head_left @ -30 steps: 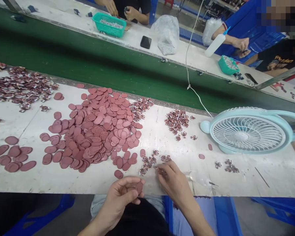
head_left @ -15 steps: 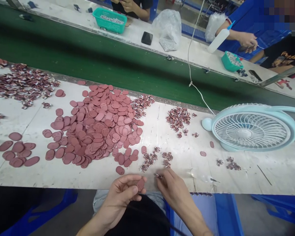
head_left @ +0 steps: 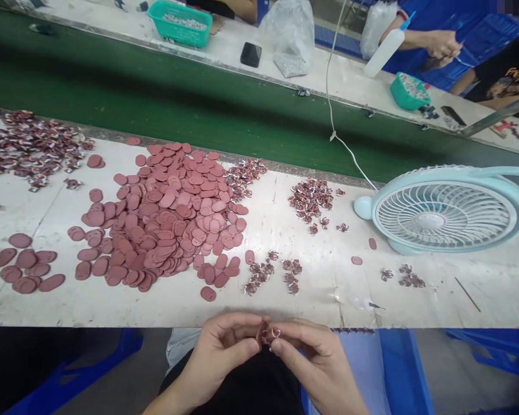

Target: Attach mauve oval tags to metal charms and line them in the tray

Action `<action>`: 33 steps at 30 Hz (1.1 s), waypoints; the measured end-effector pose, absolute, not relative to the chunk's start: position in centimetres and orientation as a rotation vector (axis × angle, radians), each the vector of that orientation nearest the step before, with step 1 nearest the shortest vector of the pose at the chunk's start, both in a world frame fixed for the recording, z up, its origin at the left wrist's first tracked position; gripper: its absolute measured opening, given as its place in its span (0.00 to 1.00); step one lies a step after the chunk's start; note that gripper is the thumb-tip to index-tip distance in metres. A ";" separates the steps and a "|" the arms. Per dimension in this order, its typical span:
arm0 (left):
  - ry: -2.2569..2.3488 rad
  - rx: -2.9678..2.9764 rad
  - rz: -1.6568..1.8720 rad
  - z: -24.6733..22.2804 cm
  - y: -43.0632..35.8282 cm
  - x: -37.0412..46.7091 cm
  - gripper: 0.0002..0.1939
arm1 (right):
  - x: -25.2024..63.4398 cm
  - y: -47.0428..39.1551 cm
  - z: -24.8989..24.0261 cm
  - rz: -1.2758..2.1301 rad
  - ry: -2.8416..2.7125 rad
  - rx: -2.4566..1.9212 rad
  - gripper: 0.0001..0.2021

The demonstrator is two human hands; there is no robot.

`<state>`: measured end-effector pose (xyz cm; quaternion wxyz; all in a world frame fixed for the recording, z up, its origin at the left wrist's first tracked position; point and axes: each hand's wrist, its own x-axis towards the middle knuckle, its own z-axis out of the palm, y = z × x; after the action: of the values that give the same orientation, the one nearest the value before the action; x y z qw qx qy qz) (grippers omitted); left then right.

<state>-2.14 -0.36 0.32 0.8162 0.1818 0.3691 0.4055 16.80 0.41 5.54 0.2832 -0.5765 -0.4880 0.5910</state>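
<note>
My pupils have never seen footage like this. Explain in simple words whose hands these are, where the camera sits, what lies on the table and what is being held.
There is no machine here: a person works bare-handed, filmed by a head-worn camera looking forward and down. The left hand pinches a reddish oval piece, and the right hand holds a small dark red part against or very near it. The table carries a heap of oval pieces, clusters of small parts and a pale blue fan. Beyond the green strip, other people's hands are visible.
</note>
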 end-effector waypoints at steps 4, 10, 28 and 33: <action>0.796 0.363 0.835 0.3 -0.5 -2.0 0.11 | 16.9 0.7 6.0 1.562 -1.381 -1.542 0.09; 0.893 0.410 0.876 0.1 -1.1 -1.3 0.04 | 16.6 0.8 6.2 1.519 -1.340 -1.547 0.06; 0.938 0.546 0.893 0.9 -0.8 -0.9 0.05 | 16.5 0.1 5.2 1.682 -1.021 -1.453 0.05; 1.021 0.617 0.948 0.3 -1.2 -0.5 0.04 | 16.4 -0.4 3.6 1.683 -0.902 -1.454 0.07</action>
<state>-0.52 -1.17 0.27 0.7237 0.2797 0.4624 0.4293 16.43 -0.45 3.60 0.3624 -0.5647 -0.3504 0.6534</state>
